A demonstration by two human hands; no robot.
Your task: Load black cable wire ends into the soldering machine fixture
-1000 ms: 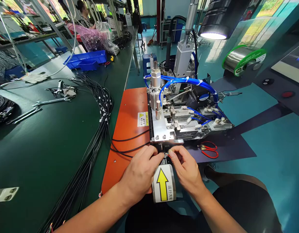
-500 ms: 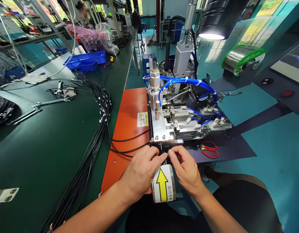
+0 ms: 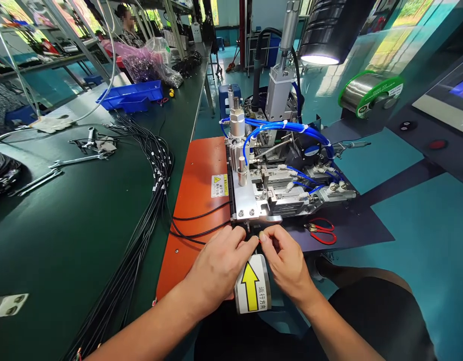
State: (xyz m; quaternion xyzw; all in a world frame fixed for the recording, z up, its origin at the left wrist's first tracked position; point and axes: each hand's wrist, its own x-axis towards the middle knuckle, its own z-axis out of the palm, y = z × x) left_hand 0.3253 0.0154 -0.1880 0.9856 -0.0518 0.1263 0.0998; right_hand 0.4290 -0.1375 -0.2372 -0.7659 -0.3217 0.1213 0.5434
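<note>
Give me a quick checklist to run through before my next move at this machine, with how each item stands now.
1. Both hands at the machine's front edge: left hand and right hand pinch there. Ok.
2. Wire end seated in the machine: hidden by fingertips. Cannot tell.
3. Black cable lies free across the orange plate. Ok.
4. Lamp lit. Ok.
5. Red scissors lie apart from the hands. Ok.
</note>
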